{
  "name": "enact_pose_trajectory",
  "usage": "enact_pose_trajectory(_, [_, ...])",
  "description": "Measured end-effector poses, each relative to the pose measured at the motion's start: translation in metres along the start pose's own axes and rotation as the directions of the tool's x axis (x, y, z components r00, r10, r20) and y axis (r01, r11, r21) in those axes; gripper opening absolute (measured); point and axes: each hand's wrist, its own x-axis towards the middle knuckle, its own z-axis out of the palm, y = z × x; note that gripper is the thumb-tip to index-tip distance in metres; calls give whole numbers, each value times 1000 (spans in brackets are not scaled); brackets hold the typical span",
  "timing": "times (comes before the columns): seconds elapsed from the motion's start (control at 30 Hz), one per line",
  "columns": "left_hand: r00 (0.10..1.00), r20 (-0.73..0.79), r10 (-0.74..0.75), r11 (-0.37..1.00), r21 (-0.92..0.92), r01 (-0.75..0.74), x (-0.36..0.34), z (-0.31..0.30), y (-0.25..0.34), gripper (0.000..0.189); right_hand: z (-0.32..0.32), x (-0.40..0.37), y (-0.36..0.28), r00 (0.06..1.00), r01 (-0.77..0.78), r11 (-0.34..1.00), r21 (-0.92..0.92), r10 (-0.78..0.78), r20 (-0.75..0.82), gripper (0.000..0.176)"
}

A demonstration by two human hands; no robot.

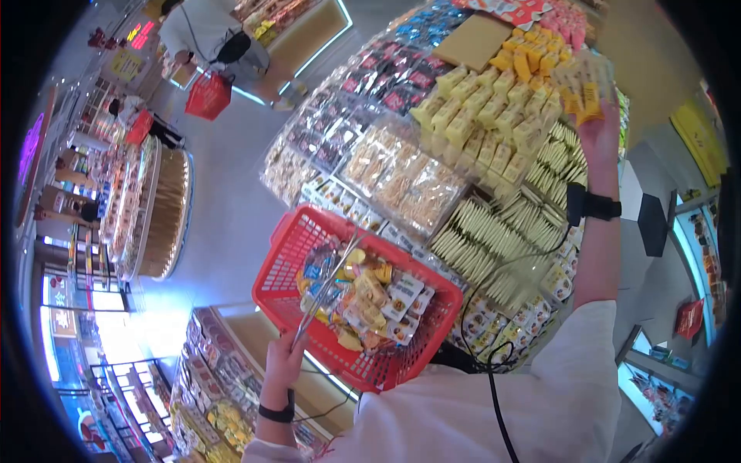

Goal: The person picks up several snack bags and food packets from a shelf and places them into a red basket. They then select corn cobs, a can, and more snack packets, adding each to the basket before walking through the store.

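My left hand [285, 361] is closed around the metal handle [328, 279] of a red plastic shopping basket [270, 270]. Inside the basket lie several wrapped snacks, among them white printed packets [403, 297] and yellowish ones [369, 299]. My right hand [599, 133] reaches to the far right of the snack display, its fingers closed on an orange-yellow snack packet [590, 106]. Close by are more orange-yellow packets [532, 52] and rows of pale yellow packets [494, 100]. Part of the fingers is hidden by the packet.
Under my right arm stand rows of thin green-white packets [482, 239]. Clear-wrapped snack packs [405, 174] lie beside the basket. A cable [494, 386] runs along my sleeve. Another person [212, 35] with a red basket [208, 96] stands beyond the aisle; a round display [166, 212] is at left.
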Motion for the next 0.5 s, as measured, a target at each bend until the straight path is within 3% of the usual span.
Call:
enact_pose_trajectory(0.13, [999, -8, 32, 999, -43, -32, 2, 4, -14, 31, -4, -99, -19, 970, -234, 946, 226, 213, 114, 68])
enact_pose_trajectory(0.2, [999, -7, 47, 997, -65, -48, 2, 2, -14, 30, 11, -160, -26, 945, -324, 911, 253, 301, 127, 72])
enact_pose_trajectory(0.37, [998, 14, 67, 988, -140, -64, 2, 2, -13, 31, 69, -297, -5, 862, -507, 844, 177, 492, 123, 88])
enact_pose_trajectory(0.47, [995, 19, 100, 981, -167, -95, 3, 4, -22, 33, 122, -331, 6, 709, -705, 671, 228, 678, 194, 88])
enact_pose_trajectory(0.5, [993, 17, 114, 979, -169, -110, 3, 4, -22, 33, 133, -340, 14, 711, -697, 708, 109, 664, 233, 85])
